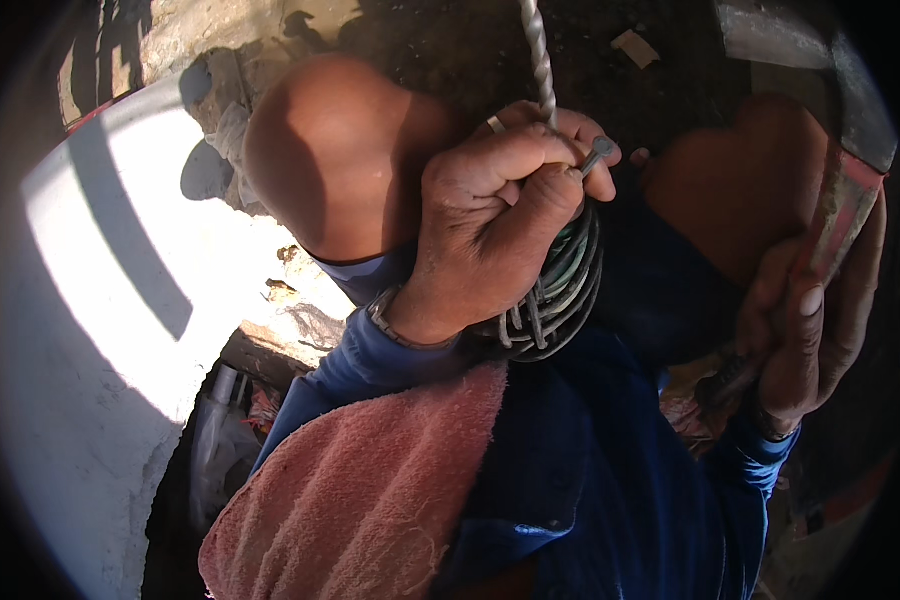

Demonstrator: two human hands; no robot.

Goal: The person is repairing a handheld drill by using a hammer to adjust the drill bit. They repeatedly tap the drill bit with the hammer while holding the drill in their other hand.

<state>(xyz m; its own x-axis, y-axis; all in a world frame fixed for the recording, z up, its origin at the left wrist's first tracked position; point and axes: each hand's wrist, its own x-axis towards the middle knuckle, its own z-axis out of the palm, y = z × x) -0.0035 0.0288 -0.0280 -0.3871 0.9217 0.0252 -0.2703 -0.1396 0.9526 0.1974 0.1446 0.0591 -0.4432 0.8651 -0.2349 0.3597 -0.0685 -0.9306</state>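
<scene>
My left hand (500,220) is closed in front of my chest, between my bare knees. A nail (594,155) with a flat round head sticks up between its thumb and fingers. A grey twisted rod or cord (537,60) runs down from the top edge to the same fingers; I cannot tell which it is. Under the hand hangs a coil of dark and green wire (570,285); how it is held is hidden. At the right, my right hand (815,320) is closed round a worn red-and-grey flat bar (840,215), its thumb along the near side.
A pale slab (100,270) with a broken edge fills the left, striped with shadow. A clear plastic bag (222,440) lies beneath its edge. A pink towel (370,480) hangs before my blue shirt. A greyish metal piece (810,45) stands at upper right, above the bar.
</scene>
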